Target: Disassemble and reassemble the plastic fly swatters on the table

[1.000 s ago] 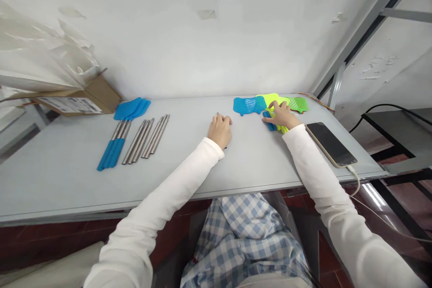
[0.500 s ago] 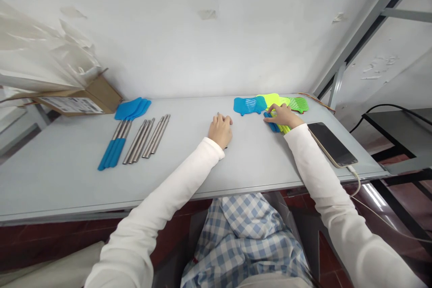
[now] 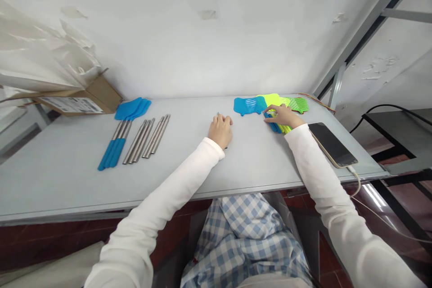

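My left hand (image 3: 220, 131) is closed around a thin metal tube (image 3: 218, 114) at the middle of the table. Only the tube's far tip and a dark bit by the wrist show. Farther right, my right hand (image 3: 284, 116) reaches over short blue handle grips (image 3: 272, 124) with its thumb and forefinger apart, touching their far ends. Yellow-green handle grips (image 3: 285, 128) lie beside them, partly under the palm. Beyond that hand are a blue perforated fly swatter head (image 3: 249, 105), a yellow one (image 3: 270, 98) and a green one (image 3: 299, 104).
At left lie blue fly swatters (image 3: 113, 152) with metal shafts, and several bare metal tubes (image 3: 139, 141). A cardboard box (image 3: 97, 95) stands behind them. A phone (image 3: 332, 145) with a white cable is right of my right forearm. The wall closes off the table's back.
My right hand's fingers have shifted very slightly over the blue grips. My left hand stays where it was.
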A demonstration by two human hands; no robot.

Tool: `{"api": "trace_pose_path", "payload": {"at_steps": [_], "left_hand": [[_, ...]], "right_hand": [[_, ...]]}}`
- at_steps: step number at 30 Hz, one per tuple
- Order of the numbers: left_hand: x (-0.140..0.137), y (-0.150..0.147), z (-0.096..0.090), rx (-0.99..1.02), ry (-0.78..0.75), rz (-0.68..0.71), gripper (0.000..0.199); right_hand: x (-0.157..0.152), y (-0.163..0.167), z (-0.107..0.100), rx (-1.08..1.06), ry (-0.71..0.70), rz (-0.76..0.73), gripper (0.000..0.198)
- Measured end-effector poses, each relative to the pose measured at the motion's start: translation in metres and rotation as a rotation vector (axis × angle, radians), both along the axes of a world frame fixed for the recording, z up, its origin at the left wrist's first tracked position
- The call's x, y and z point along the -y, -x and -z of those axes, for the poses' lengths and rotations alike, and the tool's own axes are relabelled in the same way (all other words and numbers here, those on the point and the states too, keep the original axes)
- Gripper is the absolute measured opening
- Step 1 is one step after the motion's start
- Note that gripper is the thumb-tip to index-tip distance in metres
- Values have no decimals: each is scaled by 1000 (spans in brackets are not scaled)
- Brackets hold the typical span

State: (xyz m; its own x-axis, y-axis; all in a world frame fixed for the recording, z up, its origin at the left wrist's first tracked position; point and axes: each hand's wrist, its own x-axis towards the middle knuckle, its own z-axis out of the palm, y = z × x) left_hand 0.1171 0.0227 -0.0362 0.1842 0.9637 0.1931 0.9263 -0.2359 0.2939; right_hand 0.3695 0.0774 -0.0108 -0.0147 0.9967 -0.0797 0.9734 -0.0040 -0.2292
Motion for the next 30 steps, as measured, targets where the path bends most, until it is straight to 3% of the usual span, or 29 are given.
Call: {"api": "trace_pose_path", "payload": {"at_steps": [7,15,30], "left_hand": [[1,0,-1,-12,4,-4,31],[0,0,0,-4,-6,-3,31],[-1,1,2,-19,-21,0,33]], "right_hand": [[-5,-4,3,-19,-23,-55,38],[-9,-6,8,11,-22,-22,48],[-11,-10,8,3,-17,-71,43]]}}
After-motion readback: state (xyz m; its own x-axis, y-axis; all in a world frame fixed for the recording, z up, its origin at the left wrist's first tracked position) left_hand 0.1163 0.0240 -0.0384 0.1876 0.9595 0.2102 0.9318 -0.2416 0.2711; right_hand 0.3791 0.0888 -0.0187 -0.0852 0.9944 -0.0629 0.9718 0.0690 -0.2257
